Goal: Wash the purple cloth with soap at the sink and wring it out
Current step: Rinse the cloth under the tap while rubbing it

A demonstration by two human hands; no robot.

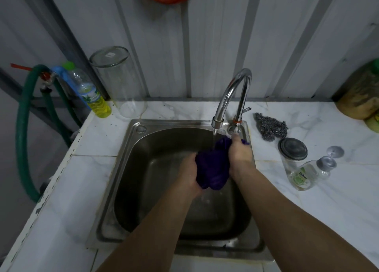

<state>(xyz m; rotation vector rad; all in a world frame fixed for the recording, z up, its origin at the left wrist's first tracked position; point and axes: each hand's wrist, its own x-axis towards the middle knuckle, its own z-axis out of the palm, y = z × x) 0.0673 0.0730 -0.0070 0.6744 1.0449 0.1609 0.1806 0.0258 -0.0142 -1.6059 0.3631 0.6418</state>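
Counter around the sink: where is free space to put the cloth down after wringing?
Bare marble lies left of the sink, in front of the yellow bottle and tall glass. Right front corner is free too. Crowded: right rear, with steel scrubber, jar lid and fallen bottle.

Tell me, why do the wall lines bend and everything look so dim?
Head view: a wide-angle lens bows the wall ribs outward at the edges; light is low and bluish; the tap shows a bright glare streak; the purple cloth looks nearly black, its folds lost.
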